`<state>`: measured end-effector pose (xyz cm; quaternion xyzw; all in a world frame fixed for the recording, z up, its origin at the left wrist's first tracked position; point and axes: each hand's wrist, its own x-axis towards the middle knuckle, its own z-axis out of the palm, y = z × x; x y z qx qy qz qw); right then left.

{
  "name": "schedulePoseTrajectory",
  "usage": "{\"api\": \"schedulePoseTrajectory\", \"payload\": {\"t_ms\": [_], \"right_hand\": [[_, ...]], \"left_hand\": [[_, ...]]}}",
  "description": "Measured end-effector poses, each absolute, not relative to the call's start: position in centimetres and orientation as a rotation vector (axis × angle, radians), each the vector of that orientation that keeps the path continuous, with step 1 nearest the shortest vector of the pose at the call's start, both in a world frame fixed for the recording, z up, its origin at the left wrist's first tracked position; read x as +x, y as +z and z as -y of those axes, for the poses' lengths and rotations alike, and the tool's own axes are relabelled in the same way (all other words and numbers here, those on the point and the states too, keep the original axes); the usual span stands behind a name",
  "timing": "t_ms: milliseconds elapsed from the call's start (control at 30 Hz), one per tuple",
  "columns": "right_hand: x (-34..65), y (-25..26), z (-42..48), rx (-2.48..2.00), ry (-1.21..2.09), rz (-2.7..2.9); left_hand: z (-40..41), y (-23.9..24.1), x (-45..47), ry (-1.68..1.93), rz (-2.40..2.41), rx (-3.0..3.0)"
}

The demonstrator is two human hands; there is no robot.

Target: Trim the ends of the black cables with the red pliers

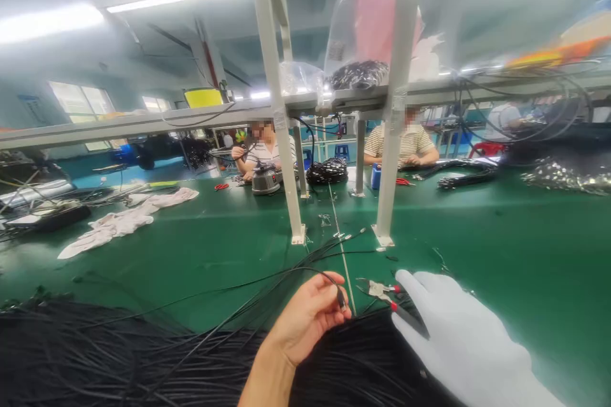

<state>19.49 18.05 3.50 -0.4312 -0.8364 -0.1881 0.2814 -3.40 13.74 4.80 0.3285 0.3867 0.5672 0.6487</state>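
My bare left hand [310,308] pinches the end of a thin black cable [267,278], close to its small dark plug [340,297] with a metal tip. On my right hand [458,324] is a white glove. Its thumb and fingers reach around the red-and-black handles of a pair of diagonal cutters [380,290], whose jaws are parted and point left toward the plug. Part of the handles is hidden by the glove. Below both hands spreads a large heap of black cables [143,356]. Several cable ends with light connectors [347,237] lie just beyond my left hand.
Two white shelf posts [292,203] [386,203] rise from the green tabletop [229,229]. A crumpled cloth [128,219] lies at left. Across the table sit two people, near a coiled cable bundle [327,171] and a grey device [265,181]. Overhead runs a shelf [200,116].
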Motion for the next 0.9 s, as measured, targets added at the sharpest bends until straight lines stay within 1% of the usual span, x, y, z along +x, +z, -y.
{"api": "schedulePoseTrajectory", "payload": {"t_ms": [100,200,467,667,900], "right_hand": [[19.4,3.5,-18.2,-0.996,-0.495,2.241],[19.1,3.8,-17.9,-0.935,-0.474,2.233],[19.1,3.8,-17.6,-0.918,-0.418,2.317],[19.5,3.3,-17.9,-0.992,-0.502,2.411],[19.5,3.0,-18.2,-1.022,-0.647,2.362]], "left_hand": [[-13.6,5.0,-3.3,1.224,-0.877,0.791],[-13.7,5.2,-3.2,1.191,-0.884,0.812],[-13.6,5.0,-3.3,1.134,-0.944,0.927],[-13.5,5.1,-3.2,1.117,-1.059,0.978],[-13.5,5.2,-2.9,1.175,-1.149,0.988]]}}
